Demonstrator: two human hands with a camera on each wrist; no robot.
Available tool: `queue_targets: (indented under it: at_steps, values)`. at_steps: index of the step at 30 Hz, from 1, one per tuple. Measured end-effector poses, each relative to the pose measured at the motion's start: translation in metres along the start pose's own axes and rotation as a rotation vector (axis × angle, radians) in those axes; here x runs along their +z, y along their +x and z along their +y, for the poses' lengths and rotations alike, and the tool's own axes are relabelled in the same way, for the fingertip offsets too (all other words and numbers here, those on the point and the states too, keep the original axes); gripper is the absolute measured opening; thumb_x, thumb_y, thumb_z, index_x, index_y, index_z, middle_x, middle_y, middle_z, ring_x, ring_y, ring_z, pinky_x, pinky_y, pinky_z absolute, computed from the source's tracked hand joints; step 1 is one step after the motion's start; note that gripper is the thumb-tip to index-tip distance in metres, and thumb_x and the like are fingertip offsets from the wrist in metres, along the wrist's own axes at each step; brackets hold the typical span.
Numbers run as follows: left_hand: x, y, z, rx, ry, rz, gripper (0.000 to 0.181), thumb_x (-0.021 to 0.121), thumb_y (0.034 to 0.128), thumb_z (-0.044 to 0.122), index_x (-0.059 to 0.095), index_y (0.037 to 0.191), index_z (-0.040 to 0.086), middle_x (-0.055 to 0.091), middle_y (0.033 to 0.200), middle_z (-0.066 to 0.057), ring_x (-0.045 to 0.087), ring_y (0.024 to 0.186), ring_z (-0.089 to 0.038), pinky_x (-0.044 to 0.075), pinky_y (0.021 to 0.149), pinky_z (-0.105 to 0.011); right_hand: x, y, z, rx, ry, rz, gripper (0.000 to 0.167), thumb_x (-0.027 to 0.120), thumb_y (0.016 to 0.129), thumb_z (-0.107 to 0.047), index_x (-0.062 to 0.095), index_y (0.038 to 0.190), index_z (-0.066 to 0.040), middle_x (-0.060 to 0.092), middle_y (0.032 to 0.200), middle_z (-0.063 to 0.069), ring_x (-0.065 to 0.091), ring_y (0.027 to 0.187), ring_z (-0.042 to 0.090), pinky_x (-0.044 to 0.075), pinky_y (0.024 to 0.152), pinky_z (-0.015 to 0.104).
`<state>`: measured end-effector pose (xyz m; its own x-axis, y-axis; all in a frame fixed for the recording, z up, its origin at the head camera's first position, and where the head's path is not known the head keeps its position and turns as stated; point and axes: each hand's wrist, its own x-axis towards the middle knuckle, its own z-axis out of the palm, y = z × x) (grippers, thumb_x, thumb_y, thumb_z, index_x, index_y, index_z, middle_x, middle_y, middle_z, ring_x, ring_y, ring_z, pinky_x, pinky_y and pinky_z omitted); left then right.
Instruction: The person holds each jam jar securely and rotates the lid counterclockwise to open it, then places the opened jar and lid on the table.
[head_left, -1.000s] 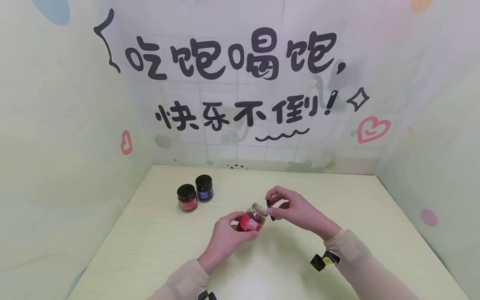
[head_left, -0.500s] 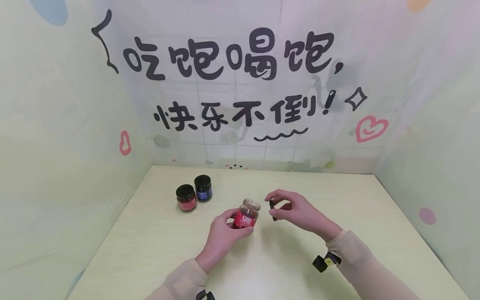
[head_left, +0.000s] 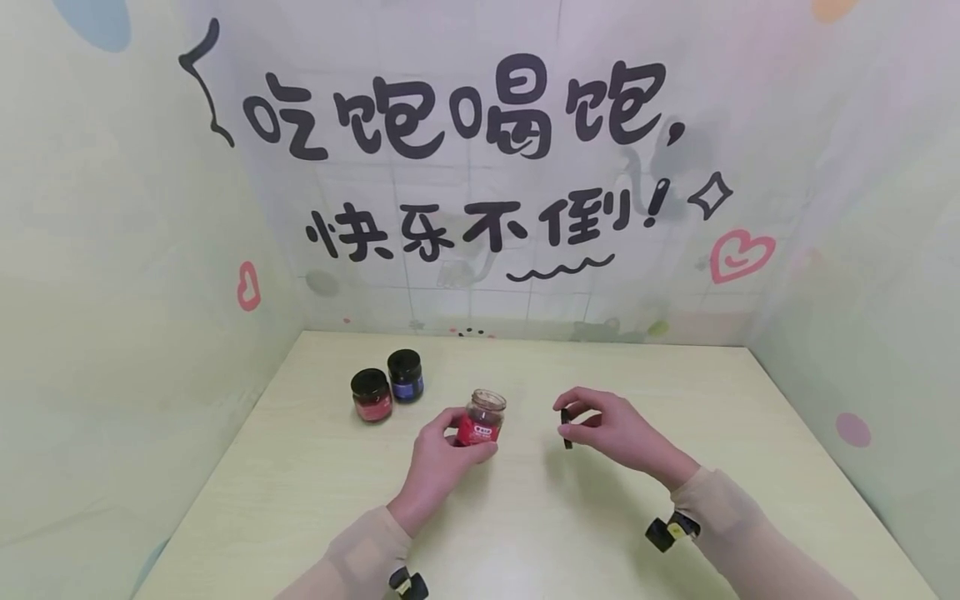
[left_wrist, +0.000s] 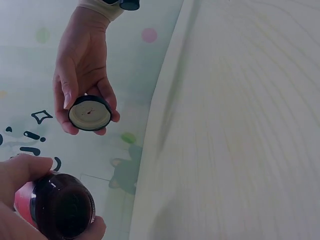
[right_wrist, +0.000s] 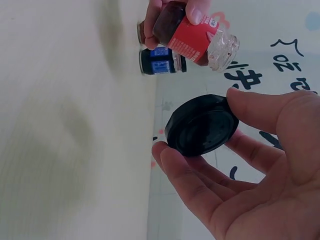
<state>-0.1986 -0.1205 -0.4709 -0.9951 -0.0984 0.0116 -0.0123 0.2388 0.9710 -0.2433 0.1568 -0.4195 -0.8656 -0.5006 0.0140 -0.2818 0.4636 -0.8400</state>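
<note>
Toward the left back corner of the table (head_left: pixel 675 392), the pink-labelled jar (head_left: pixel 372 397) stands upright with its dark cap on. Just beside it on the right, a little closer to the back edge, the blue-labelled jar (head_left: pixel 406 377) is capped too; whether the two touch cannot be told. Neither has shifted on the table.

Next comes the left hand (head_left: pixel 442 467), fingers and thumb wrapped round the lower part of the uncapped jar (head_left: pixel 481 427). That jar is held above the middle of the table, leaning slightly right, its glass mouth bare. A second ago it tipped more steeply, its rim close to the lid; now it has moved left and come nearer upright.

Farther right, the right hand (head_left: pixel 611 429) pinches the dark lid (head_left: pixel 566 433) by its rim between thumb and fingers. The lid stands on edge, its pale inside facing left toward the jar. It has travelled toward the right edge of the table, so a plain gap has grown between lid and jar. For the work in hand, this suggests that lid and jar are fully separated, each hand keeping one part
</note>
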Motion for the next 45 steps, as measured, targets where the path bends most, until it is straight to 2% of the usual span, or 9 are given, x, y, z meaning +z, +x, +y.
queue_targets:
  at_steps: [4,9,22,29,32,38,45]
  values:
    - [0.000,0.004,0.000,-0.020,0.030,0.028,0.064,0.090,0.0753,0.025,0.063,0.131,0.009,0.067,0.116,-0.009,0.062,0.102,-0.024,0.056,0.084,-0.038,-0.005,-0.002,0.013,0.007,-0.024,0.014,0.025,0.074,0.094,-0.026,0.065,0.117,-0.022,0.068,0.108,0.008,0.071,0.084,0.020,0.052,0.082,0.042]
    - [-0.001,0.008,-0.001,-0.010,0.060,0.057,0.062,0.091,0.0737,0.026,0.066,0.128,0.008,0.069,0.113,-0.008,0.062,0.102,-0.024,0.055,0.085,-0.040,-0.009,-0.007,0.023,0.028,-0.036,0.037,0.026,0.075,0.093,-0.026,0.065,0.116,-0.021,0.067,0.108,0.008,0.071,0.084,0.019,0.053,0.080,0.041]
    - [-0.002,0.020,-0.002,-0.018,0.063,0.052,0.062,0.090,0.0750,0.020,0.064,0.129,0.003,0.069,0.117,-0.012,0.064,0.107,-0.026,0.053,0.094,-0.045,-0.022,-0.021,0.043,0.077,-0.144,0.131,0.024,0.077,0.091,-0.022,0.064,0.112,-0.020,0.067,0.104,0.004,0.070,0.093,0.019,0.055,0.077,0.036]
    - [-0.003,0.028,-0.005,-0.029,0.070,0.055,0.062,0.090,0.0749,0.018,0.063,0.129,0.003,0.068,0.121,-0.015,0.063,0.112,-0.028,0.050,0.098,-0.046,-0.026,-0.029,0.052,0.076,-0.226,0.156,0.027,0.077,0.090,-0.022,0.063,0.110,-0.011,0.067,0.101,0.003,0.069,0.094,0.020,0.055,0.079,0.036]
    - [-0.003,0.032,-0.007,-0.033,0.059,0.053,0.062,0.090,0.0741,0.017,0.063,0.128,0.002,0.068,0.122,-0.015,0.063,0.113,-0.028,0.050,0.098,-0.046,-0.028,-0.032,0.056,0.091,-0.251,0.164,0.028,0.077,0.090,-0.024,0.063,0.109,-0.010,0.067,0.101,0.002,0.069,0.095,0.020,0.055,0.080,0.036]
    - [-0.001,0.041,-0.012,-0.047,0.047,0.049,0.060,0.090,0.0736,0.017,0.064,0.126,0.003,0.069,0.120,-0.013,0.064,0.112,-0.027,0.050,0.098,-0.045,-0.034,-0.038,0.064,0.094,-0.297,0.179,0.026,0.078,0.089,-0.025,0.062,0.104,-0.011,0.067,0.098,-0.001,0.070,0.097,0.017,0.055,0.078,0.036]
    - [0.000,0.048,-0.013,-0.050,0.053,0.046,0.059,0.090,0.0728,0.014,0.064,0.125,0.004,0.069,0.122,-0.014,0.063,0.114,-0.028,0.049,0.100,-0.046,-0.045,-0.049,0.073,0.110,-0.365,0.188,0.027,0.080,0.087,-0.035,0.062,0.096,-0.018,0.070,0.088,-0.011,0.070,0.094,0.014,0.050,0.074,0.035]
